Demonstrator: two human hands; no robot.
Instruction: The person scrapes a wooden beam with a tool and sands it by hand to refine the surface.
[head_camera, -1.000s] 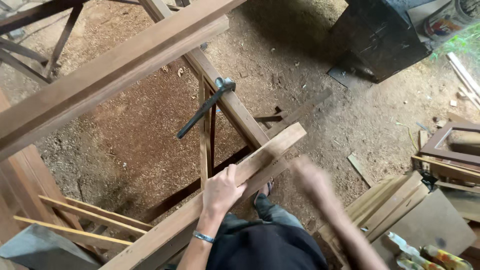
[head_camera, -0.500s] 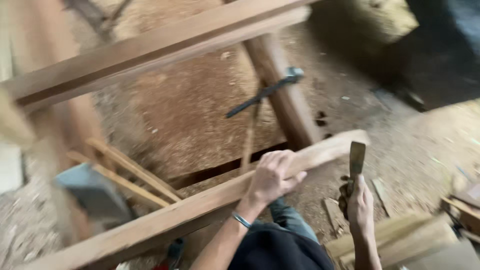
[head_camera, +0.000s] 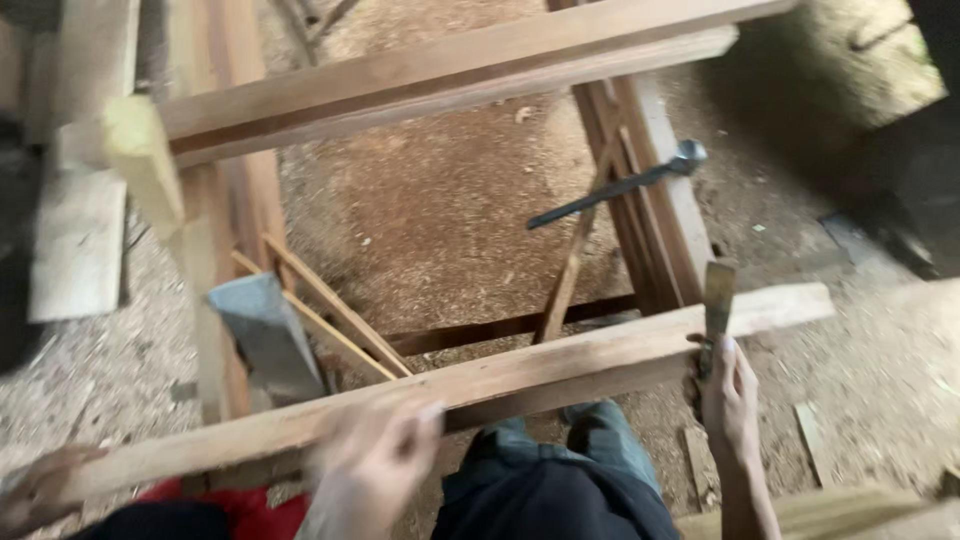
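A long rough wooden beam (head_camera: 560, 370) lies slanted across the frame in front of me. My right hand (head_camera: 732, 400) grips a flat chisel (head_camera: 718, 300), blade pointing up, against the beam near its right end. My left hand (head_camera: 378, 452) is motion-blurred at the beam's near edge, left of my knees, fingers reaching onto the wood. The blur hides whether it grips the wood.
A hammer (head_camera: 620, 186) leans on the upright wooden frame (head_camera: 650, 200) behind the beam. A second beam (head_camera: 450, 75) crosses at the top. A grey block (head_camera: 262, 335) and thin slats (head_camera: 330, 310) lie on the sawdust floor. A blurred brown shape (head_camera: 40, 490), maybe another person's limb, is at the bottom left.
The view swung right to left. My left hand slid left along the beam and off its earlier grip. My right hand brought the chisel up to the beam's right end.
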